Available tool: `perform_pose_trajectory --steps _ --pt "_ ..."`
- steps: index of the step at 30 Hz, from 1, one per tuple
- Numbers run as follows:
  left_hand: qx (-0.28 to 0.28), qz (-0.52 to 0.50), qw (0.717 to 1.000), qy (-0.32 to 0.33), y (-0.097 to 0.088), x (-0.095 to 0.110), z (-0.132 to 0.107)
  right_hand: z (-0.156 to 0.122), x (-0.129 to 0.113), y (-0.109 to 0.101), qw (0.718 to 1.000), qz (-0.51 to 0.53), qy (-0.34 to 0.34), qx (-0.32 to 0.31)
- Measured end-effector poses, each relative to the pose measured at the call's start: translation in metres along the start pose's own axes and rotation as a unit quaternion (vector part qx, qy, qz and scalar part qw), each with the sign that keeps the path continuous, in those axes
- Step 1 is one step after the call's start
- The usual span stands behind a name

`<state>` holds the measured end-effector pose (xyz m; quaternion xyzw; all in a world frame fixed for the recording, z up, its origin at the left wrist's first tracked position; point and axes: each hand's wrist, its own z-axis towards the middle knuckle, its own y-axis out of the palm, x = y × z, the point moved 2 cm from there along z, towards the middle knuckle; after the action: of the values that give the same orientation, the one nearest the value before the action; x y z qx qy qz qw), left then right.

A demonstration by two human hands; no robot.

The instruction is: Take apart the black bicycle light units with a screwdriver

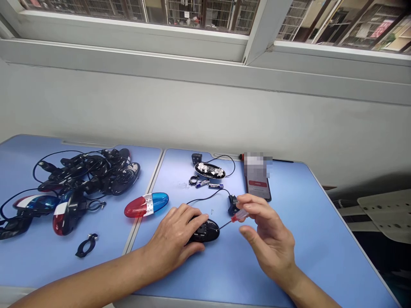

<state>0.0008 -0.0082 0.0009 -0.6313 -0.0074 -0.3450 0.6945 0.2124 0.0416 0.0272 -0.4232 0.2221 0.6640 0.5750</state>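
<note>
- The left hand (180, 233) lies over a black oval plastic housing (210, 231) on the pale-blue tabletop (289, 265), partly closed around its left part, thumb at the near side.
- The right hand (269, 239), at the housing's 3 o'clock, is half open: its fingers curl by the red-and-clear handle of a slim screwdriver (240, 215), the thumb apart from it. Whether the fingers grip the handle, one cannot tell.
- The screwdriver's metal shaft slants down to the housing's right end.
- From the housing, a small silver screw (212, 211) lies just beyond, between 12 and 1 o'clock; a small black box (233, 204) sits between 1 and 2.
- At 10 o'clock rests a glossy red-and-blue oval cover (149, 206), and farther out a tangled heap of black cabled units (96, 171).
- At 12 o'clock lie two blue-and-silver batteries (216, 186) and, beyond them, an open black oval shell with a silvery inside (210, 170).
- A dark phone (258, 184) lies between 1 and 2 o'clock, beyond the box.
</note>
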Motion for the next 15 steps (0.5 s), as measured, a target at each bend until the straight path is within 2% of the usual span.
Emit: perform_pose_trajectory --steps 5,10,12,15 --pt "-0.002 -0.001 1.0 0.001 0.0005 0.0 -0.0003 0.0045 -0.0003 0.0007 1.0 0.022 0.008 0.014" --pt "0.004 0.002 1.0 0.002 0.0015 -0.0018 -0.0012 0.0029 0.0009 0.0021 1.0 0.023 0.005 -0.02" --pt "0.005 0.004 1.0 0.001 0.0014 -0.0019 -0.0013 0.0008 0.0017 0.002 1.0 0.023 0.0 0.0" --pt "0.0 -0.001 1.0 0.005 0.0009 -0.0008 -0.0011 -0.0009 0.0018 0.0021 0.998 0.033 0.035 0.035"
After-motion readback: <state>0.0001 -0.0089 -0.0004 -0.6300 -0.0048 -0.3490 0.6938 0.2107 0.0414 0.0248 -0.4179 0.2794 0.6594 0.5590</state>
